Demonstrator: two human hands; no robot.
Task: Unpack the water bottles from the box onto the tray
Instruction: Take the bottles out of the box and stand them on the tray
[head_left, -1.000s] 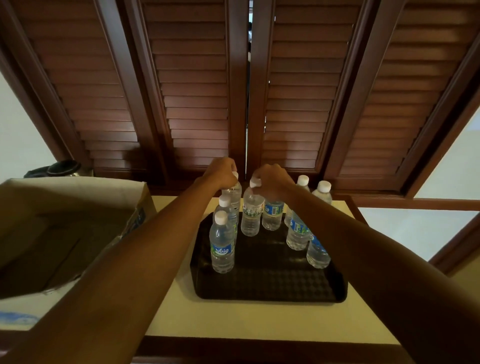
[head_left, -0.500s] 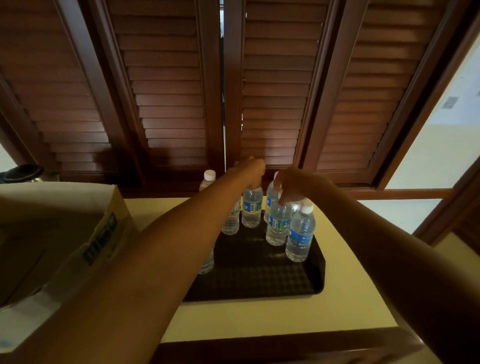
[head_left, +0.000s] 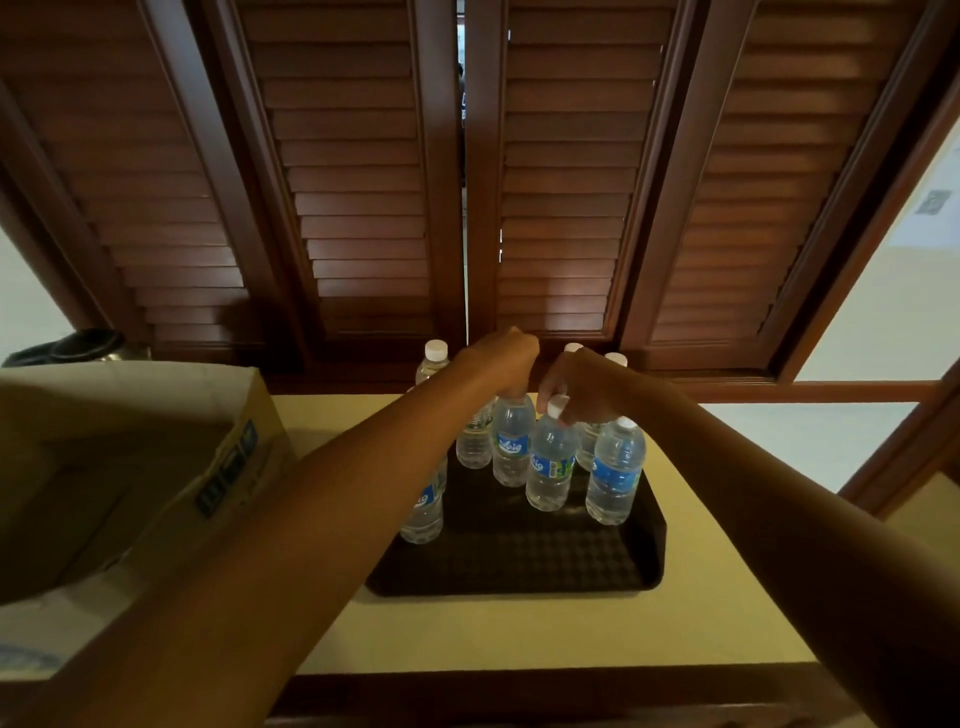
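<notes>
A dark textured tray lies on the cream table with several clear water bottles standing upright at its far end. My left hand is closed over the cap of a blue-labelled bottle. My right hand pinches the white cap of the neighbouring bottle. Another bottle stands free at the right, one sits half hidden under my left forearm, and one stands at the back left. The open cardboard box is at the left; its inside looks dark.
The cream table has a dark wooden front edge. Brown louvred shutters rise right behind the tray. A dark round object sits beyond the box. The near half of the tray holds no bottles.
My view has swung left and back, so the tray shifted in frame. Both hands stay on bottle caps at the tray's far end; the two held bottles now stand side by side, a little nearer me.
</notes>
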